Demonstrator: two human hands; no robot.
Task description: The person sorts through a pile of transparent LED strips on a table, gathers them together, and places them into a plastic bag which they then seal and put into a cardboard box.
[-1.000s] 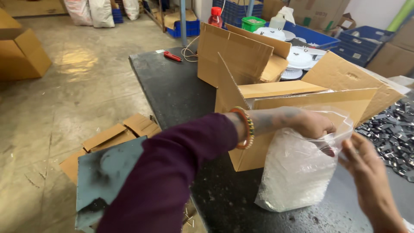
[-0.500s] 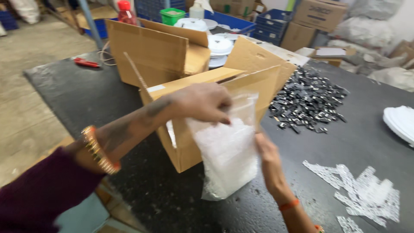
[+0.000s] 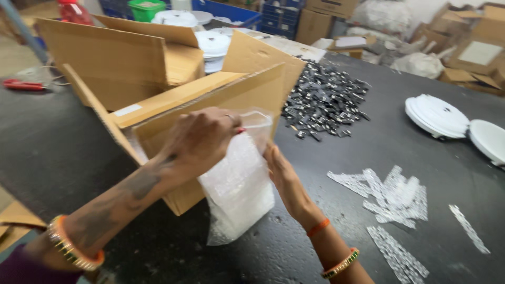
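Observation:
A clear plastic bag [image 3: 239, 189] filled with small white pieces hangs in front of an open cardboard box [image 3: 210, 105] on the dark table [image 3: 421, 247]. My left hand [image 3: 202, 139] grips the bag's top edge from the left. On the bag's right side, my right hand [image 3: 284, 176] presses against it, fingers partly hidden behind the plastic. Both wrists wear orange and gold bangles.
A pile of small black parts [image 3: 326, 100] lies behind the box. White round discs [image 3: 436, 115] sit at the right. Strips of clear packets [image 3: 394, 194] are scattered near my right arm. A second open cardboard box [image 3: 121, 52] stands behind, with more cartons and blue crates beyond.
The view has swung right, off the floor and onto the table. Both hands stay on the bag, which now hangs lower against the box front.

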